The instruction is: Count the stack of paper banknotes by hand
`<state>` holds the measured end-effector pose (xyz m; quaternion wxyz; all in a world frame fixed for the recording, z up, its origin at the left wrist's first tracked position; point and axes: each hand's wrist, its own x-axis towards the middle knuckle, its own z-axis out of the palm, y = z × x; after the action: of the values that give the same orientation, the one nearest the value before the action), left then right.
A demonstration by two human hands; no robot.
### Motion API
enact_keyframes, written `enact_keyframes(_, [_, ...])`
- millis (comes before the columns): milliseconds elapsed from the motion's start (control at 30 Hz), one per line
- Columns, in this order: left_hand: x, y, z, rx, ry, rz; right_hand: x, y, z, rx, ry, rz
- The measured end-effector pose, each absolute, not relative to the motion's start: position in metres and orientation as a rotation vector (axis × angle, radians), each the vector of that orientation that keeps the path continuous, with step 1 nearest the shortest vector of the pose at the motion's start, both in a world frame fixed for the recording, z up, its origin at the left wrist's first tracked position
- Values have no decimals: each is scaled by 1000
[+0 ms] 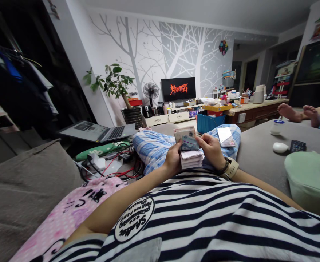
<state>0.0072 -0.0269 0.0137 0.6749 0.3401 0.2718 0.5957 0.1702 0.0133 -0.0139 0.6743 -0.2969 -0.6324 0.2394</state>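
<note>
In my left hand [174, 157] is a thick wad of what look like banknotes [185, 136], with the thumb on its near face. The front note is bluish, and pinkish-beige edges show above it. My right hand [211, 147], wearing a pale watch, has thumb and fingers pinched at the right edge of the same wad. Just below, close to my striped shirt, sits a stack of whitish folded papers [192, 160]. What supports that stack is hidden. A phone [226, 137] lies on my right leg in blue checked trousers.
Left of my legs, an open laptop [102, 131] stands above tangled cables [129, 163] and a power strip [96, 162]. On the right are a white mouse [280, 147], a small jar [277, 127] and a green cushion [307, 178]. Another person's feet [289, 112] rest at far right.
</note>
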Motion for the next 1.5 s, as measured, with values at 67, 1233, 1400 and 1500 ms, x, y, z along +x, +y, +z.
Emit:
enact_keyframes(67, [7,-26,13,739,608,1332,169,12,-13,-652,-1421,534])
enact_keyframes(1233, [9,-37,26,758,547,1263,173,0,-10,-477,-1575,544])
enact_keyframes(1400, [11,-41,30,750,573,1285,172,-2,-9,-470,-1571,559])
enact_keyframes(1500, [11,-42,30,719,590,1286,172,-2,-9,-476,-1569,559])
